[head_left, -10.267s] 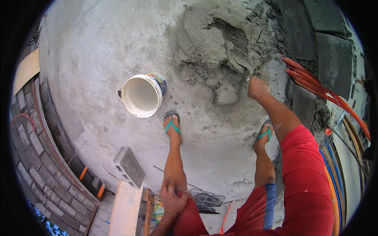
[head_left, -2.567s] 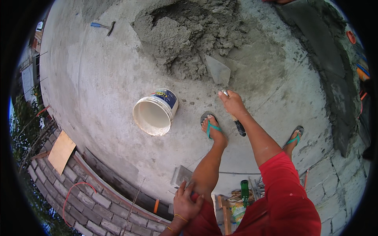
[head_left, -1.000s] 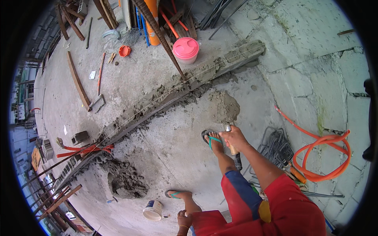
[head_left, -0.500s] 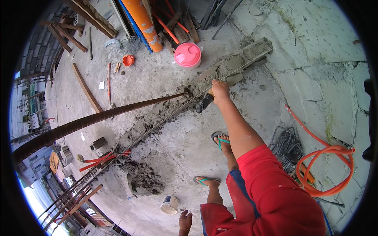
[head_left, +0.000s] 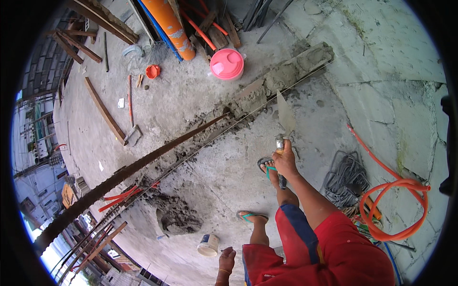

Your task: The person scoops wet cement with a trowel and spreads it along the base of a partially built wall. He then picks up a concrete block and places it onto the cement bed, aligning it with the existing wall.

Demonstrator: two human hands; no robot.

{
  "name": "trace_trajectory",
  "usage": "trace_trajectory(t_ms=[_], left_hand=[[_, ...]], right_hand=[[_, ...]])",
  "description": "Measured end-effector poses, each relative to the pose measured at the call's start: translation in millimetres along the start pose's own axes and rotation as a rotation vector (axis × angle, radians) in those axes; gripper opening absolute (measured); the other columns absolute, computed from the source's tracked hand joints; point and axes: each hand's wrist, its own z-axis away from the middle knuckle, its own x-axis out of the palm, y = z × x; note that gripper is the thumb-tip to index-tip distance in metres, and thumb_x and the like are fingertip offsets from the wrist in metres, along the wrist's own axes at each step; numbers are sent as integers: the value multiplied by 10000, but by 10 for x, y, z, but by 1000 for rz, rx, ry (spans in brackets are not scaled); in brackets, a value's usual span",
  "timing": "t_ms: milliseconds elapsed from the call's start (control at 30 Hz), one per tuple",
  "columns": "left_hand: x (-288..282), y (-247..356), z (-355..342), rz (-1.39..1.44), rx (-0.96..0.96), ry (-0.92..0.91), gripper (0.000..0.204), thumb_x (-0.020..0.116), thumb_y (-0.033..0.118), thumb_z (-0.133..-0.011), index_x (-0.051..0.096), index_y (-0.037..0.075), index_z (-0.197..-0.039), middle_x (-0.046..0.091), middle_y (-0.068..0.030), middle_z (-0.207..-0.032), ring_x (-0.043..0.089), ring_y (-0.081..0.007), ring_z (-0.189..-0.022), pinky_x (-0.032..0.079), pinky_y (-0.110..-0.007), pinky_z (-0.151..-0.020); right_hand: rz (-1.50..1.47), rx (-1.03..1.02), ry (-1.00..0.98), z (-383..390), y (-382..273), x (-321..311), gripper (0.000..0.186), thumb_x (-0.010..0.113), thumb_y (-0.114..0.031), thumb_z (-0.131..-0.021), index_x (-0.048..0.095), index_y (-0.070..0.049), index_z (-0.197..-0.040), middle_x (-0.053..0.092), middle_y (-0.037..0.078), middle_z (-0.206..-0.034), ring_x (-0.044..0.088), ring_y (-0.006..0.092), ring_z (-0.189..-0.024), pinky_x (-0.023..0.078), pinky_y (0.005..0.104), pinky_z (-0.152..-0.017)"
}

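Holding a trowel [head_left: 285, 117] by its handle, the right hand [head_left: 285, 159] is gripping it tight and pointing the flat grey blade at the long line of wet mortar [head_left: 281, 76] on the concrete floor [head_left: 191, 95], likely so the blade can reach that mortar. Its blade is looking dull and pointed, smeared with grey, and it is hanging just above the floor near the far end of the mortar line, beside a pink bucket lid [head_left: 227, 63]. Down by the leg, the left hand [head_left: 226, 260] is hanging loose and holding nothing, close to a small white bucket [head_left: 208, 245].
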Motion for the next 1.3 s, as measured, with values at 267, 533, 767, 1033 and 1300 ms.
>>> trace_trajectory(t_ms=[267, 533, 767, 1033, 1300], left_hand=[[147, -324, -218, -130, -114, -34, 476, 736, 230, -1005, 684, -28, -1401, 768, -128, -1248, 712, -199, -1137, 573, -344, -1012], [-102, -297, -538, -172, -111, -42, 462, 732, 226, -1019, 663, 28, -1430, 771, -72, -1238, 730, -150, -1080, 578, -323, -867], [51, 196, -606, -114, -243, -41, 452, 729, 217, -1029, 675, -17, -1411, 777, -147, -1261, 738, -208, -1147, 594, -349, -1010], [4, 164, -806, -222, -168, -90, 412, 727, 263, -1033, 709, 14, -1361, 759, -148, -1314, 730, -276, -1201, 585, -394, -1047], [2, 94, -971, -550, 198, -208, 360, 716, 275, -1032, 731, 43, -1306, 752, -154, -1312, 725, -304, -1214, 584, -432, -1043]], right_hand=[[748, -372, -175, -1029, 1199, 150, 381, 858, -300, -857, 689, -173, -1174, 738, 46, -1102, 694, 323, -1084, 489, 550, -918], [752, -516, -92, -2307, 1003, -68, 346, 868, -264, -844, 702, -223, -1144, 706, -11, -1057, 707, 278, -1108, 502, 537, -891], [688, -458, -99, -2839, 781, -1086, 380, 879, -299, -870, 734, -172, -1198, 759, 51, -1121, 742, 345, -1062, 566, 497, -902], [582, -198, -35, -3257, 689, -2017, 592, 894, -176, -879, 702, -59, -1427, 781, 160, -1270, 766, 266, -1100, 578, 403, -970], [26, 32, -160, -3234, 549, -2251, 413, 795, -23, -793, 691, 37, -1189, 711, 89, -967, 685, 200, -844, 556, 371, -770]])
